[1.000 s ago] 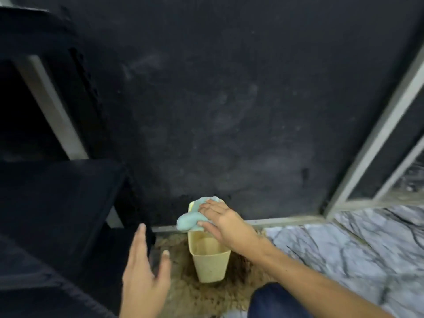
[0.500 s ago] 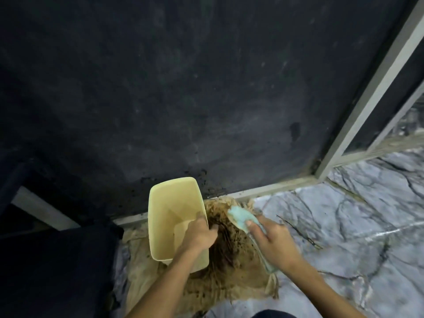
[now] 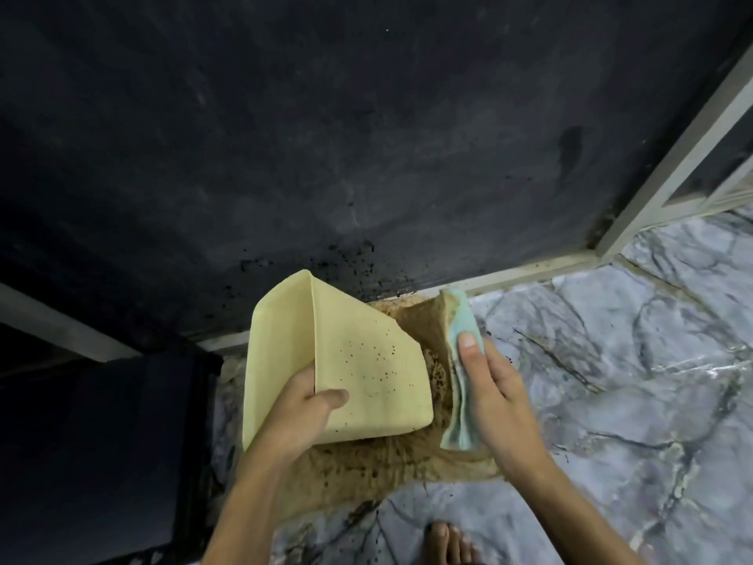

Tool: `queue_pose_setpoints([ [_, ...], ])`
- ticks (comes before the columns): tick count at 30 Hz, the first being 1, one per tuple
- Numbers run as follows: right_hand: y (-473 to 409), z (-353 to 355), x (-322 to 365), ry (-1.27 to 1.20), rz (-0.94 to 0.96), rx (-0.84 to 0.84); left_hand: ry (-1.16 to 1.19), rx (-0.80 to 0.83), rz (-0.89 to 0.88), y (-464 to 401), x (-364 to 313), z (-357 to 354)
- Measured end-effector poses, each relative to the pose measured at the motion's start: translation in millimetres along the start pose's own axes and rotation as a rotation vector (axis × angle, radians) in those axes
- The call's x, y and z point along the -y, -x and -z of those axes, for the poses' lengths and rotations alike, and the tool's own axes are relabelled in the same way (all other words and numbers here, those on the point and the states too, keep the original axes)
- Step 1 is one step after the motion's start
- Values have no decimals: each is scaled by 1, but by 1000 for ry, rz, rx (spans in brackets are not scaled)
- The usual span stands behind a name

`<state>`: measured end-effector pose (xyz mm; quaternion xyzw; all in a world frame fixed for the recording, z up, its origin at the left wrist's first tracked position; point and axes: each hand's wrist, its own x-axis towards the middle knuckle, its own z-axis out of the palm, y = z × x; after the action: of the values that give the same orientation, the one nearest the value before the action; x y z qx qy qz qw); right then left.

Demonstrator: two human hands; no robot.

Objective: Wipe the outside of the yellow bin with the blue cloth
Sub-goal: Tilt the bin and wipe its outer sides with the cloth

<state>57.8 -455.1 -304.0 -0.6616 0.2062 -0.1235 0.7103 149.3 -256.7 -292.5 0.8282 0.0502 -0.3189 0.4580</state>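
The head view shows the yellow bin [image 3: 358,360] lifted off the stained brown paper [image 3: 379,462] and tipped over, its speckled side wall turned up toward the camera and its mouth facing away to the left; half a second ago it was still leaning on the paper with its open mouth up, so the outer face has only just been brought into reach; the left hand [image 3: 301,409] has its grip clenched on the bin's near corner, thumb lying flat on the speckled wall and the other fingers hidden behind the adjoining side; the right hand [image 3: 495,395] has its grip closed on the folded blue cloth [image 3: 460,360], thumb pressed on top, and the cloth stands just beside the bin's right edge but apart from it, where a moment earlier it hung lower over the paper; a second ago that cloth rested at the bin's rim while the left hand was empty; dark specks dot the upturned wall, so the wiping of the outside looks about to start rather than under way, and the next move probably calls for laying the cloth flat on that wall; the marble floor [image 3: 611,360] lies around the paper, with the dark wall [image 3: 366,136] behind and a bare foot [image 3: 446,542] below.
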Motion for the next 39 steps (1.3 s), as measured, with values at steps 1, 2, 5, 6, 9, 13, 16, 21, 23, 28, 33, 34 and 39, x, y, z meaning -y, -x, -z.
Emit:
queue_pose_setpoints([
  [1, 2, -6, -3, -15, -8, 6, 22, 10, -4, 0, 6, 0],
  [2, 3, -14, -10, -26, -48, 31, 38, 17, -6, -1, 11, 0],
  [5, 4, -51, -45, 58, -139, 197, 69, 39, -31, -4, 21, 3],
  [6, 2, -64, -62, 142, -92, 234, 90, 52, -45, -5, 23, 4],
  [9, -18, -95, -96, 394, 70, 292, 158, 68, -61, -10, 32, 8],
  [13, -57, -103, -121, 497, 81, 300, 269, -2, -2, -12, 55, 19],
  [16, -68, -91, -145, 555, -10, 245, 307, -22, 35, -13, 68, 24],
  [21, -48, -110, -131, 561, -116, 230, 333, 14, 47, -18, 75, 28],
  [23, -27, -132, -107, 542, 6, 382, 336, 29, 19, -20, 77, 32],
  [28, -4, -120, -110, 568, 165, 489, 366, 59, 8, -12, 72, 31],
  [33, -45, -122, -118, 764, 219, 367, 408, 30, 103, -12, 72, 30],
  [34, -50, -129, -115, 764, 251, 368, 412, 18, 110, -13, 69, 30],
  [39, -36, -95, -147, 747, 320, 389, 369, 1, 129, -14, 69, 31],
])
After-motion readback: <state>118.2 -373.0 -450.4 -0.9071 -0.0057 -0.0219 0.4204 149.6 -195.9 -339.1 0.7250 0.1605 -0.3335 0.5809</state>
